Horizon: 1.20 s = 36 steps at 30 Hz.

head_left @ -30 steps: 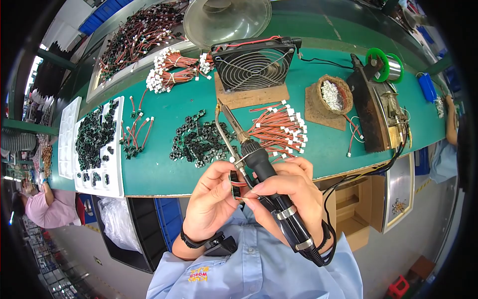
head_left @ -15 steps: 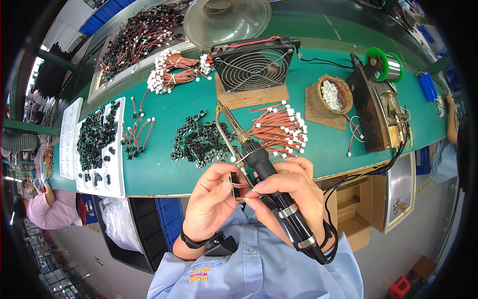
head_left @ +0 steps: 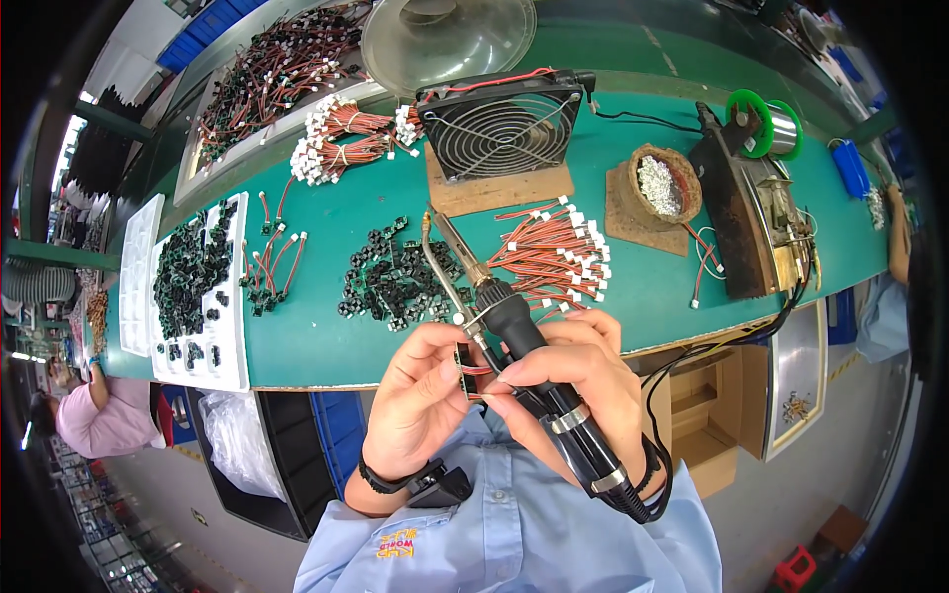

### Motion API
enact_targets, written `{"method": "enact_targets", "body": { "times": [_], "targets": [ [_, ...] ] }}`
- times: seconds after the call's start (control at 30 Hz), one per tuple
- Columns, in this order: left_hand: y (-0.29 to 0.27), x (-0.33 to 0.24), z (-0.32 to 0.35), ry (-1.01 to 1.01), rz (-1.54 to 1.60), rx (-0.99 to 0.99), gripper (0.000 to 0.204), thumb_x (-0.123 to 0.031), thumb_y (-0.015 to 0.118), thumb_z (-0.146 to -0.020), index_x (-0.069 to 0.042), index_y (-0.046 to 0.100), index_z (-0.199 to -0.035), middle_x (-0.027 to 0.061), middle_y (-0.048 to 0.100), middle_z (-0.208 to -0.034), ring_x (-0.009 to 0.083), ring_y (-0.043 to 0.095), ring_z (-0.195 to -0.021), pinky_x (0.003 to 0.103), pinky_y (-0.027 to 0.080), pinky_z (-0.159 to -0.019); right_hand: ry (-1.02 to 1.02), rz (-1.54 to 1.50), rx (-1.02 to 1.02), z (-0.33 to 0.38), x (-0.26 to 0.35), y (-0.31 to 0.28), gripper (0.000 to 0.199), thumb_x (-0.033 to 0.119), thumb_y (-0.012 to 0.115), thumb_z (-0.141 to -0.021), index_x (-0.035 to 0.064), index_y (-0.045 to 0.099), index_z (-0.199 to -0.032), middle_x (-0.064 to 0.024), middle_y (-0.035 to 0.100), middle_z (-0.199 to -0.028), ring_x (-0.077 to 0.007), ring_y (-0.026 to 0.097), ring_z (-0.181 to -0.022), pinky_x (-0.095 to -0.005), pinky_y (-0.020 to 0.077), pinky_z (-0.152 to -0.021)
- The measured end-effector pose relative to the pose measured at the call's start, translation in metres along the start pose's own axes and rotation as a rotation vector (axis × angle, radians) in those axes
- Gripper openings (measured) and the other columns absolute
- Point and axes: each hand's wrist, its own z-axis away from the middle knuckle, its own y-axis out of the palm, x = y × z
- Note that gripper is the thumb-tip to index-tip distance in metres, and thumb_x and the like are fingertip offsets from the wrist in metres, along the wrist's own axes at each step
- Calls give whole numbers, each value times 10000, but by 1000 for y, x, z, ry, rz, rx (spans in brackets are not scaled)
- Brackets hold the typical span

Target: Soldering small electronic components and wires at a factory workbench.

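Note:
Between the thumb and fingers of my left hand is a small circuit board, held on edge. My right hand wraps a black soldering iron with a thin metal solder-feed tube clamped alongside. The iron points up and away to the left, its tip above the bench and apart from the board. Red wires run from the board to my right thumb and fingertip, which pinch them; their far ends are hidden. Beyond my hands lie a pile of small black-and-green boards and a fan of red wire leads with white connectors.
A black fan stands on a wooden block at the back. White trays of boards lie left. On the right are a bowl of white pieces, a green solder spool and a metal stand. Cables trail from the iron.
The soldering iron's tip has shifted slightly left and toward me. Both hands keep their grip on the board, wires and iron.

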Motion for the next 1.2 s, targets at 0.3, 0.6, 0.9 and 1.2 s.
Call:
{"method": "enact_targets", "body": {
  "times": [0.3, 0.6, 0.9, 1.2],
  "targets": [
    [8, -9, 2, 2, -183, 10, 229, -103, 513, -903, 7, 486, -1102, 109, 563, -1032, 173, 539, -977, 309, 442, -826, 8, 2, 21, 2, -2, -2, 373, 46, 802, -609, 107, 562, -887, -2, 644, -803, -188, 598, -793, -384, 376, -841],
    [7, -19, -2, -70, -292, 73, 233, -126, 517, -906, 38, 496, -1070, 118, 581, -1000, 174, 583, -881, 297, 465, -786, 15, 11, 52, 0, -5, -8, 401, 32, 807, -595, 113, 550, -892, 3, 648, -792, -190, 600, -807, -383, 372, -844],
    [18, -22, -11, -92, -372, -14, 215, -136, 554, -875, 31, 476, -985, 109, 579, -963, 142, 567, -841, 273, 452, -742, 11, 13, 32, -2, -11, -8, 430, 15, 793, -605, 113, 519, -922, 2, 661, -788, -193, 607, -823, -384, 368, -843],
    [9, -22, -22, -43, -428, 101, 157, -122, 474, -927, 11, 456, -1010, 132, 579, -964, 190, 583, -843, 324, 456, -786, 11, -1, 40, -11, -18, -12, 422, 7, 774, -627, 110, 507, -937, -4, 670, -766, -191, 612, -816, -370, 353, -858]
  ]
}}
